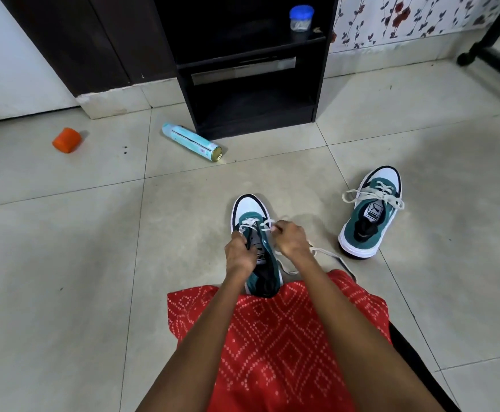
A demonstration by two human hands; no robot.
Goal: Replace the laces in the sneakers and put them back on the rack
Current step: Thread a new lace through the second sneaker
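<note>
"Head view, lower centre of the frame: what do the person's hands hold?"

"They hold a teal suede sneaker with a white toe cap (251, 211). Its toe points up the frame and its heel rests on the red diamond-patterned cloth (272, 337) over the person's lap. The left hand (238, 255) has its fingers curled over the left edge of the shoe's opening, beside the tongue. The right hand (291, 239) pinches the flat white lace (249, 223) just beside the eyelets on the right, fingertips pressed together on it."

"And the rest of that lace?"

"A loose length trails from under the right wrist onto the pale tiled floor (64, 263), right of the shoe."

"Where is the other shoe?"

"The matching second sneaker (370, 221) stands on the floor at centre right, well apart from both hands, toe up the frame. Its off-white lace (373, 196) is threaded, with the ends splayed to both sides. Whether it is knotted cannot be told."

"The rack?"

"The black wooden rack (257, 126) stands at upper centre against the wall, and a clear plastic jar with a blue lid (301, 17) sits on its upper shelf. A pale blue spray can (190, 141) lies on its side near the rack's lower left corner. An orange cap (66, 140) lies at the left, well apart from the can. Floral wallpaper (406, 19) fills the upper right, with a black chair base (492, 52) in front of it."
</note>
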